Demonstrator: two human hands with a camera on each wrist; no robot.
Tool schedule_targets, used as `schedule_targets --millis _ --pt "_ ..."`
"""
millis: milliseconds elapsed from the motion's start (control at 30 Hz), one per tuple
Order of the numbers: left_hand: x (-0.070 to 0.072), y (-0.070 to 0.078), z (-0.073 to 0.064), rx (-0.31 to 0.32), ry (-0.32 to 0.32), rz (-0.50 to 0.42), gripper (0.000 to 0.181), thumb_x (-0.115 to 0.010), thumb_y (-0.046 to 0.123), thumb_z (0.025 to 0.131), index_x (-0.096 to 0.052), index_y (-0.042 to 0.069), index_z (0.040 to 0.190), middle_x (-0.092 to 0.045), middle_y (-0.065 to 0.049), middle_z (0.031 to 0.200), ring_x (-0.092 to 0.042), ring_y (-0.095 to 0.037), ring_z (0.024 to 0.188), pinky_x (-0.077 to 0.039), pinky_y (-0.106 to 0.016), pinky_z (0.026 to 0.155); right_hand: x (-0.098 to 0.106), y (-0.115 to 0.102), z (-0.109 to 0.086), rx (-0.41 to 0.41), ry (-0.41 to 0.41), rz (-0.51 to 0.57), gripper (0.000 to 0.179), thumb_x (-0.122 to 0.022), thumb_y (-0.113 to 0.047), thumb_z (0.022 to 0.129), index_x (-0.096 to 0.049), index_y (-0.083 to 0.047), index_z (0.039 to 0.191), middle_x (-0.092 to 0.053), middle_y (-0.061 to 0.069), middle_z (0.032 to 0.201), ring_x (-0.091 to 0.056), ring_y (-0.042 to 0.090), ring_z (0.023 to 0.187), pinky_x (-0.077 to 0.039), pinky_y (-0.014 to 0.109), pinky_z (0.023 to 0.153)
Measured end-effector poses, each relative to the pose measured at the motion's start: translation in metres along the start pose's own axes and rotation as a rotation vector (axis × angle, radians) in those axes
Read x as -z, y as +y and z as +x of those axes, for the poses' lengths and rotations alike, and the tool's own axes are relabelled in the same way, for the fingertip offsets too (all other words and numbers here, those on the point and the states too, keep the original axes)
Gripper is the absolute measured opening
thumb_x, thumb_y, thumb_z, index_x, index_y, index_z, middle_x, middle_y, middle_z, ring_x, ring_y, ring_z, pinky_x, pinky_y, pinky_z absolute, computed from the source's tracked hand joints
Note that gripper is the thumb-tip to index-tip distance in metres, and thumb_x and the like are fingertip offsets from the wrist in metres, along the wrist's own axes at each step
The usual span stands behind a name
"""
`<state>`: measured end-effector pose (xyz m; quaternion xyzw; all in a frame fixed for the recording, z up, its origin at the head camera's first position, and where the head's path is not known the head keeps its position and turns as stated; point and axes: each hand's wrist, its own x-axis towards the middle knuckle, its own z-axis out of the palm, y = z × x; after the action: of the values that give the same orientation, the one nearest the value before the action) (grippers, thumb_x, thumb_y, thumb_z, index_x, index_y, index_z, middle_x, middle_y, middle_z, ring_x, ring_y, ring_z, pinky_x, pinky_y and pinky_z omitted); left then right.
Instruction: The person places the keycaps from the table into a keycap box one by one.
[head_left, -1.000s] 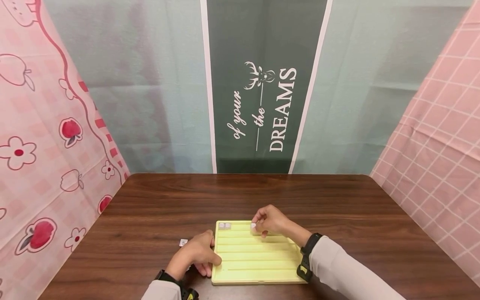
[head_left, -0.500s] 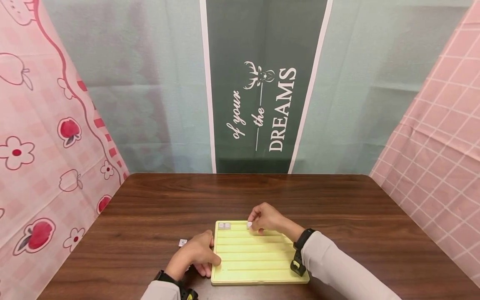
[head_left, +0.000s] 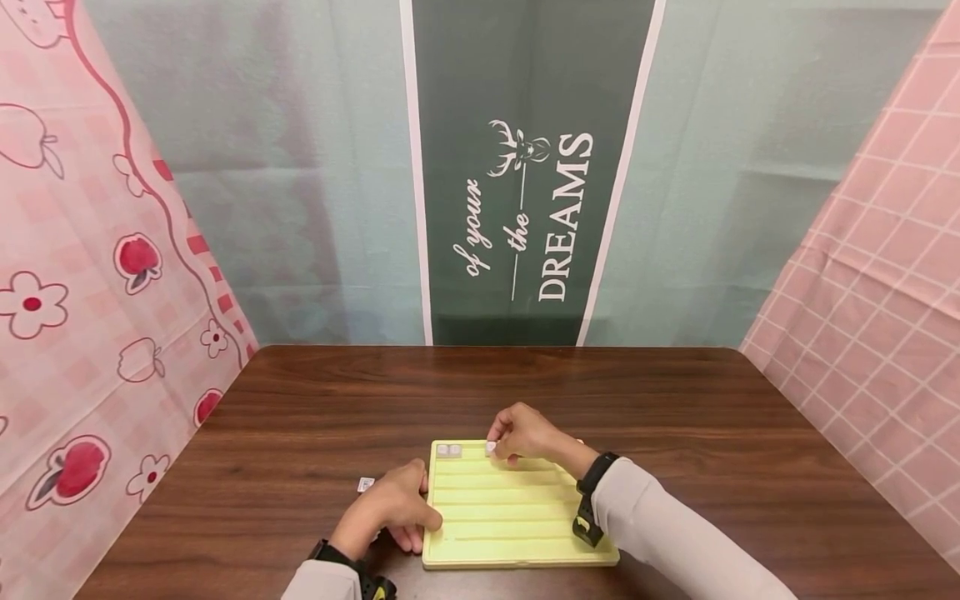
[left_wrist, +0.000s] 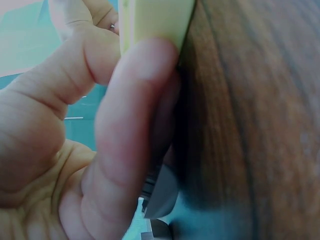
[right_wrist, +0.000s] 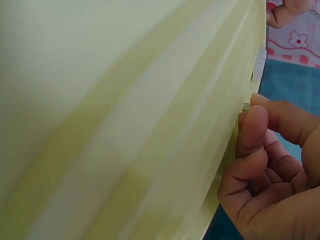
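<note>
Two tiles (head_left: 449,451) lie in the tray (head_left: 517,553) — far-left corner — with a piece (head_left: 366,484) left of it.

tray (head_left: 510,504): smooth plastic, ridged, slight sheen; table (head_left: 315,400): wood-grain, semi-glossy; backdrop (head_left: 495,192): matt cloth, lightly creased.

r hand (head_left: 525,432) further l, pinched tile (head_left: 491,447) nearer tile pair (head_left: 449,451)

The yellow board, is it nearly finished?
Not nearly, it seems. Done: two pale tiles sit together in the far-left corner of the yellow board. In hand: the right hand pinches another tile at the same row. Probably left: the nearer rows, which look bare, and a loose tile on the table beside the left hand.
</note>
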<state>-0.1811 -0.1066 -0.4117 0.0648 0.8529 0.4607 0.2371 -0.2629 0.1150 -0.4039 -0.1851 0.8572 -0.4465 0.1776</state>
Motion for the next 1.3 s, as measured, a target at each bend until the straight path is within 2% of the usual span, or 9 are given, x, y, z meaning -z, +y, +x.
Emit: schedule_targets --millis 333,733,1067,1300 --pt "0.001 0.000 0.000 -0.008 0.000 -0.005 0.036 -0.067 -0.002 0.062 -0.041 0.000 0.087 -0.056 -0.012 0.050 -0.055 -0.017 0.038 -0.051 -0.027 0.034 -0.013 -0.007 0.009 0.021 -0.008 -0.010 0.012 -0.071 0.004 0.068 -0.063 0.002 0.077 -0.057 0.003 0.059 -0.053 0.017 0.047 -0.052 0.027 0.045" --pt "0.003 0.000 -0.001 -0.016 -0.010 -0.018 0.035 -0.066 -0.002 0.062 -0.041 0.000 0.086 -0.056 -0.012 0.049 -0.055 -0.018 0.038 -0.051 -0.027 0.034 -0.024 -0.013 0.014 -0.009 0.047 -0.063 0.011 -0.069 0.005 0.068 -0.064 -0.002 0.075 -0.054 0.001 0.056 -0.054 0.015 0.046 -0.050 0.023 0.043" --pt "0.003 -0.001 0.000 -0.023 -0.018 -0.016 0.035 -0.065 -0.003 0.062 -0.041 0.000 0.086 -0.057 -0.011 0.049 -0.055 -0.018 0.038 -0.051 -0.027 0.034 -0.029 -0.016 0.014 0.006 0.060 -0.094 0.013 -0.071 0.005 0.066 -0.062 -0.003 0.072 -0.055 0.000 0.055 -0.051 0.012 0.046 -0.045 0.021 0.042" --pt "0.002 -0.002 0.000 -0.020 -0.010 -0.017 0.035 -0.066 -0.003 0.061 -0.040 0.000 0.086 -0.056 -0.012 0.048 -0.055 -0.018 0.038 -0.050 -0.026 0.034 -0.033 -0.018 0.013 0.002 0.095 -0.103 0.014 -0.070 0.005 0.066 -0.062 -0.003 0.075 -0.054 0.002 0.056 -0.055 0.016 0.046 -0.051 0.024 0.043"
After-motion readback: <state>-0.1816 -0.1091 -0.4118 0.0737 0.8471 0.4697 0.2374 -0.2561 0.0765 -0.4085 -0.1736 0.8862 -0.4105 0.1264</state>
